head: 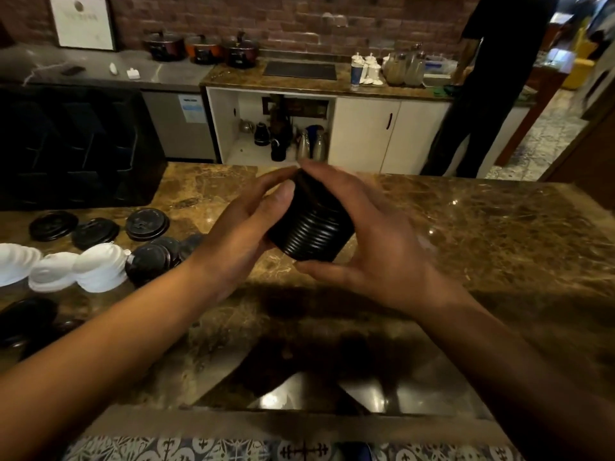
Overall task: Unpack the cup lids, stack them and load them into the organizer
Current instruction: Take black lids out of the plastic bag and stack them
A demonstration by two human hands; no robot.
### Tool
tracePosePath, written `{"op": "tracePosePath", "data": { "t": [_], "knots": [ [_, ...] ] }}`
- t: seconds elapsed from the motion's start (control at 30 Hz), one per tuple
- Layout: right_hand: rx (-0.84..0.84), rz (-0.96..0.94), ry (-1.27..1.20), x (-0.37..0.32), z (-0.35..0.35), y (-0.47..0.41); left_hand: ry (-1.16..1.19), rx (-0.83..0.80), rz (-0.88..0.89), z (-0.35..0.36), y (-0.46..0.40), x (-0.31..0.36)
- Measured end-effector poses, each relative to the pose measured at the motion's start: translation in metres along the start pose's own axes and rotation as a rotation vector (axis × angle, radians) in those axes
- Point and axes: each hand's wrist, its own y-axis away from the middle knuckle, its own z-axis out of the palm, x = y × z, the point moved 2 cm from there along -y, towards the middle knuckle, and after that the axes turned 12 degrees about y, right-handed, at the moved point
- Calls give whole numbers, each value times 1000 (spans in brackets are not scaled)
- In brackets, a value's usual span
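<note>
At frame centre, both hands cup a black lid stack above the marble surface. The left hand and right hand curl their fingers round its sides. Its long axis tilts away. The organizer sits upper left, nearer the left hand.

Three dark pots stand in a row on the back table by the brick wall. A framed paper leans there. A person in black stands near white cabinets.
</note>
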Motion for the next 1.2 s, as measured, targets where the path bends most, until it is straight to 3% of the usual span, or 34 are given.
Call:
{"op": "tracePosePath", "data": {
  "t": [0.1,0.3,0.5,0.63,0.87,1.0,1.1,1.2],
  "knots": [
    [-17,25,-72,-10,15,-1,162,109,-29,-4,11,-5],
    [-5,16,-245,-16,37,-3,336,162,5,-20,28,-6],
    [6,190,-631,-18,58,-3,390,336,59,-27,51,-11],
    [-127,247,-737,-25,80,-7,414,444,70,-36,71,-15],
    [-280,261,-925,-53,121,-18,294,636,174,-64,106,-14],
    [-250,200,-935,-67,142,-31,-6,755,145,-89,129,-8],
    [-281,218,-926,-81,162,-44,-202,720,84,-115,147,-2],
    [-263,190,-938,-107,183,-57,-260,648,141,-141,163,8]
  ]
}}
